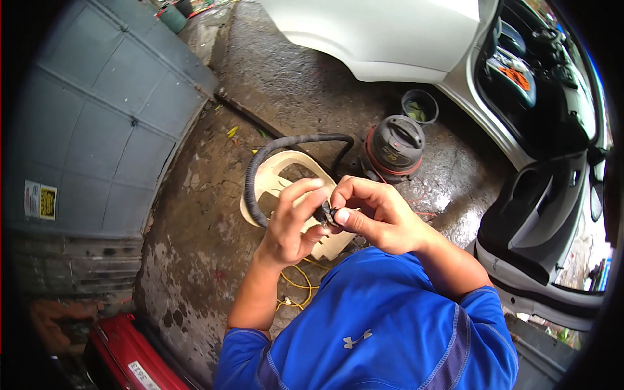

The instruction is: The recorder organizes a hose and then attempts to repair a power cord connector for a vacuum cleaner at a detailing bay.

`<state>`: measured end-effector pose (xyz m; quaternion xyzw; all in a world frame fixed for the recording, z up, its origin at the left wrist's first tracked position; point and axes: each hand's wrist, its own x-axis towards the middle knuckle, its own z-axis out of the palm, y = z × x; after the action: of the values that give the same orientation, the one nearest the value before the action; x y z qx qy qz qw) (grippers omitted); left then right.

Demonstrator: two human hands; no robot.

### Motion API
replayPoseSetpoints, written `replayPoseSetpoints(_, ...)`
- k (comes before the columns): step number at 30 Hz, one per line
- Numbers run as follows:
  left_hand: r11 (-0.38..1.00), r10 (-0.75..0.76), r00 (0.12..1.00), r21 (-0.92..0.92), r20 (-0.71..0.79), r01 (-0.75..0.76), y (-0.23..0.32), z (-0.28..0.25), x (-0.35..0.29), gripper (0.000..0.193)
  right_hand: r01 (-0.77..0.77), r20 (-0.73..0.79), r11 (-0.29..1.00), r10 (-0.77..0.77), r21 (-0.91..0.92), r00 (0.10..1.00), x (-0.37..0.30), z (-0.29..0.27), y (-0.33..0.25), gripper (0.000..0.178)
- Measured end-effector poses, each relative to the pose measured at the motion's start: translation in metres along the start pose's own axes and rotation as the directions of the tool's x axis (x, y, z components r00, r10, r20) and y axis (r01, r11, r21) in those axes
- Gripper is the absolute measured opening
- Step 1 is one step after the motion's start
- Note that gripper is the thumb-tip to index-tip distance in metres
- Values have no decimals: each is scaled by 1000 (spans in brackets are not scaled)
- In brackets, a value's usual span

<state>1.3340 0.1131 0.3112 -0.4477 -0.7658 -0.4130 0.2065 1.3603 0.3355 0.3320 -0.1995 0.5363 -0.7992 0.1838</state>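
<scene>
A small black piece [323,212], perhaps plastic or rubber, is held up in front of my chest; its exact kind is too small to make out. My right hand [374,214] pinches it between thumb and bent fingers. My left hand [296,221] curls around its other side, the fingertips close against it. Beneath my hands stands a cream plastic chair [276,170] with a cut-out back. A ribbed black vacuum hose [257,168] loops over the chair and runs toward a dark wet-dry vacuum [396,148] with a red band.
Beyond the vacuum sits a dark bucket [426,104] with something green inside. A silver car [390,39] stands at the far right, its door [536,214] swung wide. Yellow cord [300,286] lies on the wet concrete floor. A grey metal gate [97,110] lines the left; a red car [123,351] is at lower left.
</scene>
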Motion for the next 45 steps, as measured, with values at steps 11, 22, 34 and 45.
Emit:
replayPoseSetpoints(11, 940, -189, 948, 231, -257, 251, 16, -33, -21, 30, 408, -13, 764, -478, -499, 878, 15, 16, 16, 3)
replayPoseSetpoints(22, 673, -674, 703, -579, -225, 460, 41, -26, -47, 41, 157, -115, 700, -325, -696, 939, 15, 9, 2, 15)
replayPoseSetpoints(34, 380, -721, 684, -888, -109, 260, 59, -7, -48, 49, 221, 124, 616, -196, -756, 973, 16, 5, 2, 26)
replayPoseSetpoints(45, 895, -445, 869, -149, -216, 421, 58, -12, -39, 42, 34, 34, 913, -22, -406, 999, -3, 18, 6, 15)
